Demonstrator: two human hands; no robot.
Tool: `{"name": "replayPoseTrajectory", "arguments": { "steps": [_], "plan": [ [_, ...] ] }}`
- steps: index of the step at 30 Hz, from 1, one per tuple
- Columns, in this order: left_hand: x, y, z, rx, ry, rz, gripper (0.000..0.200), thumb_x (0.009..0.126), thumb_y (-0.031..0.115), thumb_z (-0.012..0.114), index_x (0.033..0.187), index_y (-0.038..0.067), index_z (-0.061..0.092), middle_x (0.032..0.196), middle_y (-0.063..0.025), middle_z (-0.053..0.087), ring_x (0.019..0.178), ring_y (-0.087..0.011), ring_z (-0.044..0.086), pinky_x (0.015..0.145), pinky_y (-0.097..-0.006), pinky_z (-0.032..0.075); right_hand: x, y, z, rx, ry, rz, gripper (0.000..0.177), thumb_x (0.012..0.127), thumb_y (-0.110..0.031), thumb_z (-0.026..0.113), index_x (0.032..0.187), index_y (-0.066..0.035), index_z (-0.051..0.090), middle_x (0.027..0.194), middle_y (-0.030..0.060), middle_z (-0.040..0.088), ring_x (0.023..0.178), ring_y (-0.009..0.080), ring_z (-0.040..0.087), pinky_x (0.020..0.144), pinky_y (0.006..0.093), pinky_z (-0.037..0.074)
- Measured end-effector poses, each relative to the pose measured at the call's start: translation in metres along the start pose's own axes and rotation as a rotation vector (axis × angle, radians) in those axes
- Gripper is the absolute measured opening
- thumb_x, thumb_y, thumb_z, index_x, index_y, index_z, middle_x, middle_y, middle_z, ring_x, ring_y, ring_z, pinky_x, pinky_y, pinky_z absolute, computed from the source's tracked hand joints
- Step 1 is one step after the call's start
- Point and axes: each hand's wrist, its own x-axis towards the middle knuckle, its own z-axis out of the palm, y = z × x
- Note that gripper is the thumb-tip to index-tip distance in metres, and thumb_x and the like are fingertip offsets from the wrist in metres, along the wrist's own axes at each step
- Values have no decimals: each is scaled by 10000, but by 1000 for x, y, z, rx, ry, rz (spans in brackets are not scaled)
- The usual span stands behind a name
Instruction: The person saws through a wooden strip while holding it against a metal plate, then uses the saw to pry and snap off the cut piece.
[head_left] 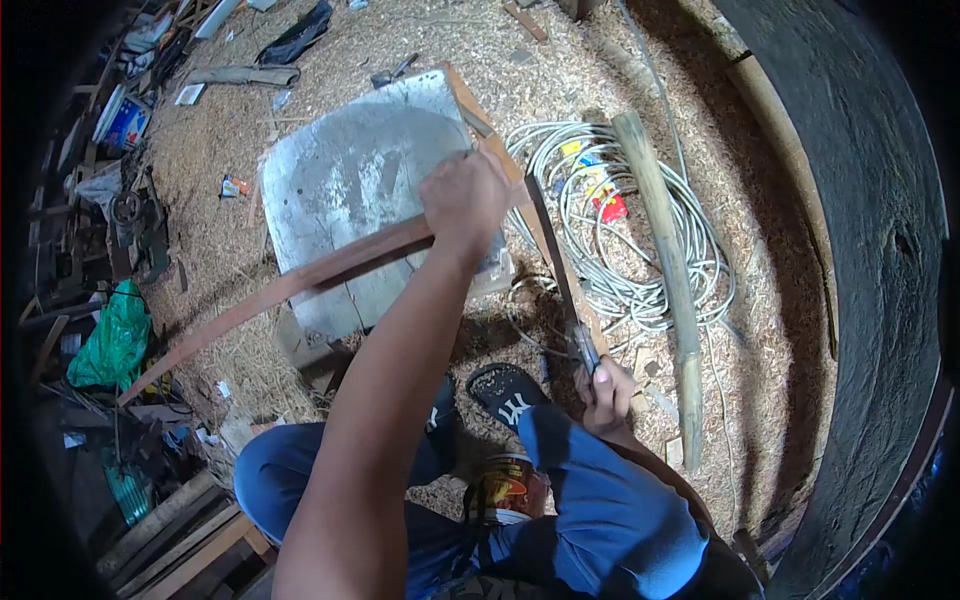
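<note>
A long, thin reddish wooden strip (290,285) lies across the grey metal plate (365,130), its far left end sticking out past the plate. My left hand (465,195) presses down on the strip near its right end, fingers wrapped round it. Lower right, my right hand (605,393) grips the handle of a long dark-bladed tool (552,250). The blade points up and away, its tip beside the right end of the strip. An orange-brown board (475,100) runs along the plate's right edge, partly behind the blade.
Coiled grey cable (640,290) and a pale wooden pole (665,235) lie on the shavings to the right. A large dark timber (860,200) stands further right. Between my legs is a round container (508,488). A green bag (112,340) and scrap are at left.
</note>
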Motion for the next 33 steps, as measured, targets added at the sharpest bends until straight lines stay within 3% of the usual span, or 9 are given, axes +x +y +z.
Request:
{"name": "replayPoseTrajectory", "arguments": {
  "steps": [7, 15, 19, 22, 28, 30, 33],
  "plan": [
    [-3, -2, 5, -9, 47, 9, 497, 1023, 295, 456, 756, -10, 743, 781, -254, 713, 722, -443, 710, 708, -509, 567, 88, -11, 37, -22, 5, -21, 436, 1085, -237, 423, 699, -40, 466, 591, -13, 428, 533, 81, 368, 507, 284, 276],
    [-2, -3, 4, -34, 54, 25, 504, 1024, 288, 448, 717, -2, 724, 773, -249, 712, 723, -440, 710, 711, -510, 565, 8, 0, -2, 62, -19, 25, 449, 1079, -256, 441, 683, -46, 444, 578, -8, 435, 520, 76, 367, 493, 291, 268],
    [-1, 0, 4, -30, 51, -6, 507, 1025, 288, 444, 720, -2, 727, 769, -242, 712, 713, -441, 707, 717, -512, 564, 97, -16, 42, 1, 16, -2, 452, 1094, -267, 434, 696, -54, 471, 578, -9, 440, 519, 69, 367, 488, 277, 277],
    [-3, 1, 2, 17, 27, -4, 507, 1027, 292, 444, 725, 0, 729, 755, -240, 709, 700, -445, 703, 717, -515, 564, 95, -20, 41, 20, -23, -49, 445, 1096, -260, 431, 708, -48, 485, 579, -10, 437, 517, 70, 369, 489, 272, 278],
    [-4, -4, 5, -5, 10, -23, 502, 1026, 286, 446, 734, -6, 731, 770, -247, 711, 702, -446, 704, 716, -518, 565, 15, -2, 8, 125, 16, 75, 415, 1082, -218, 429, 714, -35, 486, 585, -11, 433, 512, 78, 377, 492, 276, 281],
    [-3, -4, 8, -31, 46, 2, 500, 1026, 281, 448, 732, -8, 731, 767, -250, 711, 707, -448, 705, 713, -524, 564, 41, -3, 9, -66, -46, -56, 399, 1074, -190, 437, 712, -34, 490, 590, -12, 441, 515, 76, 370, 493, 277, 280],
    [0, -1, 2, -27, 40, 9, 496, 1024, 277, 450, 732, -8, 733, 764, -254, 709, 711, -448, 707, 716, -527, 564, 101, -12, 45, 8, 10, -61, 413, 1086, -210, 451, 705, -48, 457, 591, -22, 418, 539, 75, 368, 505, 277, 276]
  ]
}}
